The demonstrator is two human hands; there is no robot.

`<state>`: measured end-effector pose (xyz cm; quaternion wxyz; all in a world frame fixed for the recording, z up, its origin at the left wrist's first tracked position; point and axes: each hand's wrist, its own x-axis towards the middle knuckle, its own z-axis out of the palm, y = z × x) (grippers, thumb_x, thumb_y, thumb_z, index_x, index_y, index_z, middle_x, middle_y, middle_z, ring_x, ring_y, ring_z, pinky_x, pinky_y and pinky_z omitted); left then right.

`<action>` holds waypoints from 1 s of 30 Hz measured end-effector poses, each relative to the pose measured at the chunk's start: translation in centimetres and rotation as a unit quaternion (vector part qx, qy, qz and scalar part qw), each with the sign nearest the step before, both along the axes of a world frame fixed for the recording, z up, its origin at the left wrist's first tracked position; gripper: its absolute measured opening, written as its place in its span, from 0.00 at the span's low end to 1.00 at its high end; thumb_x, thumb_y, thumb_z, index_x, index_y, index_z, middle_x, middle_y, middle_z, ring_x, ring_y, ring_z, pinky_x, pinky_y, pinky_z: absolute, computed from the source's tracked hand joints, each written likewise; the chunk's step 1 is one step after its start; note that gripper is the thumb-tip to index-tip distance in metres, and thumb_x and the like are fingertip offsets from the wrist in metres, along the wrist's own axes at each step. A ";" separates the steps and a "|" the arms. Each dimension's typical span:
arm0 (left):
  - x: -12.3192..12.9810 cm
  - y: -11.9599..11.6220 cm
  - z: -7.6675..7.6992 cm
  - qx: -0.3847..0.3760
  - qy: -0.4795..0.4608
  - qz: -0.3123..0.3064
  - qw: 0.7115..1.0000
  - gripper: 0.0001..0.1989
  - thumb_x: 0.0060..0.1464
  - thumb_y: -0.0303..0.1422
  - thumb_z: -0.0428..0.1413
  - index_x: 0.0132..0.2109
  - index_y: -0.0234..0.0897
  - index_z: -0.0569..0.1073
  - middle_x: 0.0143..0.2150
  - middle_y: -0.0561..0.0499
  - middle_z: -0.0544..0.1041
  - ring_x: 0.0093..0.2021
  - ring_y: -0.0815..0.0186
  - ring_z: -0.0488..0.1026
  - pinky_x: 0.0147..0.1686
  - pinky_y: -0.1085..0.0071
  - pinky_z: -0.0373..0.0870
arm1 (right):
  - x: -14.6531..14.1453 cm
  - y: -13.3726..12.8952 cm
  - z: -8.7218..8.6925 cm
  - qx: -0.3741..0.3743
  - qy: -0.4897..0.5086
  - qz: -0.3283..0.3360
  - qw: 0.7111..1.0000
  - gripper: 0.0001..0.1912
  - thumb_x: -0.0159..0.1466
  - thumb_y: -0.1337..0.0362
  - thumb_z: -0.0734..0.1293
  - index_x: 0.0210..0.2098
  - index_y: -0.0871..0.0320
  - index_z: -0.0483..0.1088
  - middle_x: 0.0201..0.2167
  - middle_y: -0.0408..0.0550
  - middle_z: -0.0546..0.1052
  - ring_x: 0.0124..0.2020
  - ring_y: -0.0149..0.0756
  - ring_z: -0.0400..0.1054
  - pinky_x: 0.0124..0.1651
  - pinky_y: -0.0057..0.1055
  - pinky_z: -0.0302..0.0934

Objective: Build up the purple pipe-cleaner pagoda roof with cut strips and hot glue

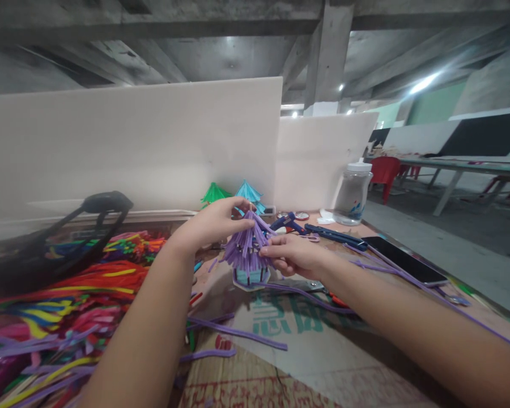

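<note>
A small pavilion model (247, 262) with a tiered roof of purple pipe cleaners stands on a pale base in the middle of the table. From the left, my left hand (227, 218) pinches the top of its roof. My right hand (291, 253) is closed at the roof's right side, its thumb and fingertips pressed together on a purple pipe cleaner strand (268, 229). Loose purple pipe cleaners (255, 337) lie in front of the model. Behind it show a green roof (215, 191) and a light blue roof (245, 190) of similar make.
Heaped colourful pipe cleaners (106, 277) fill the left side, near a blurred black object (106, 201). To the right are a glue gun (289, 221), a dark blue utility knife (335, 235), a phone (402, 260), scissors (314, 286) and a water bottle (352, 192). A white panel (153, 141) stands behind.
</note>
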<state>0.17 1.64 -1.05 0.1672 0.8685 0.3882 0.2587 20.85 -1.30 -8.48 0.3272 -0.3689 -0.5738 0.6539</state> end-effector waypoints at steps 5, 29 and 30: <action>0.1 -0.4 0.1 0.011 0.009 0.009 1.000 0.20 0.53 0.40 0.58 0.52 0.37 0.70 0.50 0.47 0.76 0.46 0.59 0.75 0.43 0.66 0.70 | 0.0 -0.3 0.1 -0.009 -0.008 0.011 1.000 0.17 0.54 0.58 0.74 0.23 0.57 0.62 0.10 0.34 0.63 0.12 0.20 0.48 0.16 0.22 0.39; 0.5 0.2 -0.1 0.041 0.006 0.018 0.999 0.16 0.61 0.40 0.49 0.49 0.36 0.73 0.52 0.45 0.77 0.48 0.58 0.74 0.46 0.66 0.68 | -0.3 -0.3 -0.2 0.024 -0.018 -0.009 1.000 0.19 0.52 0.55 0.76 0.25 0.56 0.62 0.10 0.32 0.63 0.12 0.20 0.48 0.16 0.22 0.39; 0.5 0.1 -0.1 0.039 0.006 0.019 0.999 0.16 0.61 0.40 0.50 0.48 0.36 0.73 0.52 0.45 0.77 0.49 0.58 0.74 0.47 0.66 0.68 | -0.3 -0.3 -0.3 0.026 -0.021 -0.007 0.999 0.19 0.52 0.55 0.75 0.26 0.56 0.63 0.10 0.32 0.63 0.12 0.20 0.48 0.16 0.22 0.39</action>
